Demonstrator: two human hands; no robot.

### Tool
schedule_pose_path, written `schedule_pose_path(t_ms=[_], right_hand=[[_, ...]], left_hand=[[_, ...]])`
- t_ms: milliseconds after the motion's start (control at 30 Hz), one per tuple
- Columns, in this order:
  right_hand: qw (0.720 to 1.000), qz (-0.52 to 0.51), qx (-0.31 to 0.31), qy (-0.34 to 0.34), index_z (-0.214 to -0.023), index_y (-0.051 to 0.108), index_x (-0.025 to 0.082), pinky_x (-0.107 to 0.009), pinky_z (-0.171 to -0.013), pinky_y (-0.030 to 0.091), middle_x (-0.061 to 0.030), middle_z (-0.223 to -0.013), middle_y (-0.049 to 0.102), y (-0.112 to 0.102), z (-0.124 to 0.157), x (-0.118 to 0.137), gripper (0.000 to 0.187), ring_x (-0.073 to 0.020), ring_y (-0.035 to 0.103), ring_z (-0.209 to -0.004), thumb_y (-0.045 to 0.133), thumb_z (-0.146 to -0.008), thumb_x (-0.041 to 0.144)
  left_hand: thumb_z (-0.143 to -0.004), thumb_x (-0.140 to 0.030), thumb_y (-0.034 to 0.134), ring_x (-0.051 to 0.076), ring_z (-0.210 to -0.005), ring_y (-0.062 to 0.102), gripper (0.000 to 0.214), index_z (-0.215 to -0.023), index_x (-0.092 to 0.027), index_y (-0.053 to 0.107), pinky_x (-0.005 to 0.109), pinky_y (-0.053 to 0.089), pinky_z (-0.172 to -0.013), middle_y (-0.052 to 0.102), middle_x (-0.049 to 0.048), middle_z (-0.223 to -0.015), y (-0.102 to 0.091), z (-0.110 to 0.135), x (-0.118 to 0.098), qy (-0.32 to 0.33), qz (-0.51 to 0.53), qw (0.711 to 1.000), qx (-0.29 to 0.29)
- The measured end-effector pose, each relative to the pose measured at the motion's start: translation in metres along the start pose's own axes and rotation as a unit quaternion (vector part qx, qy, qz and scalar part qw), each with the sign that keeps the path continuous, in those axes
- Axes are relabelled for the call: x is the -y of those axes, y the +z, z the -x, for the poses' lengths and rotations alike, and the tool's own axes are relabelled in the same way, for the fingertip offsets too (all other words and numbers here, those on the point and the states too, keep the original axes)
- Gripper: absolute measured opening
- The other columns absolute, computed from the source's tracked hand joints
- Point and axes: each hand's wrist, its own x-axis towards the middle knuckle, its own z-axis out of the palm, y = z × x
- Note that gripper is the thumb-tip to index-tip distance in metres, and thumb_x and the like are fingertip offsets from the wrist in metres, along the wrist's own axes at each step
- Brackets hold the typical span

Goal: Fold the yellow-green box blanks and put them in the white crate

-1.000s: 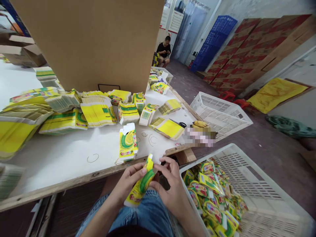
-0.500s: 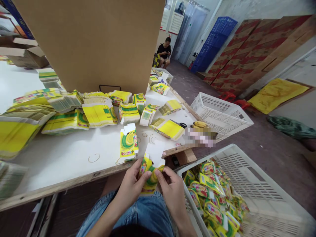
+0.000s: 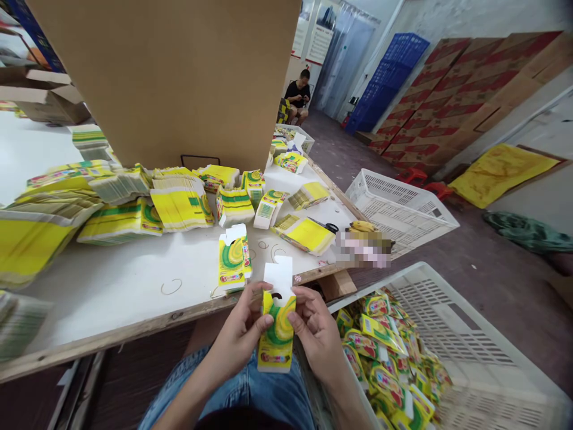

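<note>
– Grip?
– Left hand [image 3: 249,321] and right hand [image 3: 316,325] both pinching one yellow box [image 3: 276,331], white flap [image 3: 278,276] up.
– Box where?
– Before the near edge of the bench [image 3: 125,275], above the jeans [image 3: 253,394].
– Rest?
– On the bench: flat carton stacks [image 3: 181,206], scissors [image 3: 332,228], second box [image 3: 231,261] by the near edge. Right of the bench: white crate [image 3: 492,364], yellow packets [image 3: 387,379] inside.

Held carton [image 3: 277,340] hides some fingers of left hand [image 3: 242,325] and right hand [image 3: 317,328]. Cardboard panel [image 3: 170,77] is cut off at top edge and blocks part of worktop [image 3: 134,280]. Lower-left carton stack [image 3: 20,325] is blurred, cropped by left edge. Front crate [image 3: 452,307] runs past bottom edge. Patch [image 3: 364,249] beside bananas [image 3: 363,226] is pixelated, unidentifiable. Poster [image 3: 319,43] text: too small to read.
</note>
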Motion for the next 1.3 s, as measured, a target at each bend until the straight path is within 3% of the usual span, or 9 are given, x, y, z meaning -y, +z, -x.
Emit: schedule_pose_path(t_ms=[367,533,600,667,767,867,1000,1167,1300], right_hand=[[0.993,0.089,0.069,0.036,-0.083,0.067,0.019,-0.023,-0.054,0.038,0.0003,-0.068,0.059,-0.021,0.003,0.010,0.028,-0.0139,0.052,-0.058,0.060,-0.093,0.044],[0.987,0.148,0.047,-0.048,-0.067,0.061,0.019,-0.024,-0.058,0.038,-0.0001,-0.068,0.054,-0.022,0.003,0.010,0.036,-0.0143,0.051,-0.064,0.056,-0.096,0.040],[0.988,0.139,0.024,-0.058,-0.074,0.064,0.019,-0.024,-0.064,0.043,-0.0017,-0.074,0.059,-0.020,0.002,0.007,0.029,-0.0159,0.056,-0.070,0.058,-0.095,0.038],[0.996,0.087,-0.001,-0.030,-0.103,0.065,0.023,-0.025,-0.066,0.047,-0.0017,-0.081,0.064,-0.019,0.002,0.001,0.017,-0.0169,0.060,-0.072,0.060,-0.095,0.037],[0.999,0.034,-0.016,0.004,-0.137,0.047,0.028,-0.030,-0.071,0.053,-0.0030,-0.091,0.069,-0.019,0.002,-0.007,0.047,-0.0195,0.065,-0.076,0.062,-0.094,0.038],[0.992,0.116,-0.021,-0.035,-0.114,0.070,0.025,-0.034,-0.084,0.051,-0.0075,-0.099,0.069,-0.024,0.002,-0.007,0.028,-0.0234,0.064,-0.092,0.060,-0.094,0.043],[0.981,0.168,-0.005,-0.097,-0.096,0.079,0.022,-0.034,-0.081,0.048,-0.0086,-0.095,0.064,-0.030,0.003,0.004,0.047,-0.0246,0.060,-0.093,0.049,-0.095,0.059],[0.983,0.170,0.041,0.064,-0.122,0.064,0.021,-0.023,-0.055,0.036,0.0056,-0.066,0.048,-0.024,0.002,0.006,0.039,-0.0126,0.044,-0.058,0.067,-0.087,0.038],[0.981,0.173,0.029,0.089,-0.117,0.056,0.019,-0.022,-0.053,0.031,0.0089,-0.063,0.040,-0.019,-0.002,-0.001,0.033,-0.0110,0.038,-0.056,0.063,-0.087,0.031]], left_hand=[[-0.089,-0.039,0.067,0.011,-0.076,0.054,0.030,-0.103,-0.023,0.047,0.021,0.043,-0.069,0.059,-0.0016,-0.086,0.003,0.002,0.002,-0.050,0.099,0.990,0.087],[-0.090,-0.039,0.066,0.011,-0.075,0.054,0.027,-0.100,-0.022,0.048,0.020,0.042,-0.068,0.058,-0.0013,-0.086,0.002,0.001,0.006,-0.036,0.075,0.992,0.094],[-0.092,-0.037,0.063,0.013,-0.080,0.059,0.031,-0.114,-0.024,0.046,0.022,0.045,-0.072,0.062,0.0003,-0.090,0.002,0.001,0.005,-0.032,0.050,0.995,0.078],[-0.094,-0.035,0.061,0.017,-0.088,0.064,0.053,-0.137,-0.028,0.031,0.028,0.048,-0.080,0.067,0.0035,-0.097,0.002,0.001,0.002,-0.039,0.028,0.997,0.064],[-0.093,-0.034,0.062,0.023,-0.099,0.066,0.068,-0.148,-0.027,0.022,0.035,0.049,-0.089,0.069,0.0086,-0.109,0.001,0.002,0.000,-0.052,0.003,0.995,0.088],[-0.092,-0.036,0.063,0.024,-0.101,0.066,0.050,-0.137,-0.023,0.045,0.033,0.051,-0.087,0.070,0.0095,-0.110,0.000,0.001,0.003,-0.049,-0.024,0.995,0.086],[-0.090,-0.036,0.064,0.024,-0.097,0.066,0.039,-0.125,-0.020,0.059,0.030,0.052,-0.084,0.071,0.0068,-0.100,-0.001,-0.001,0.008,-0.013,-0.122,0.992,0.017],[-0.094,-0.028,0.056,0.022,-0.099,0.066,0.043,-0.136,-0.022,0.051,0.032,0.052,-0.090,0.069,0.0094,-0.116,0.000,-0.003,0.006,-0.012,-0.173,0.985,0.021],[-0.097,-0.023,0.049,0.024,-0.120,0.059,0.046,-0.142,-0.024,0.041,0.036,0.046,-0.103,0.060,0.0114,-0.136,0.000,0.001,0.004,-0.023,-0.155,0.985,0.077]])
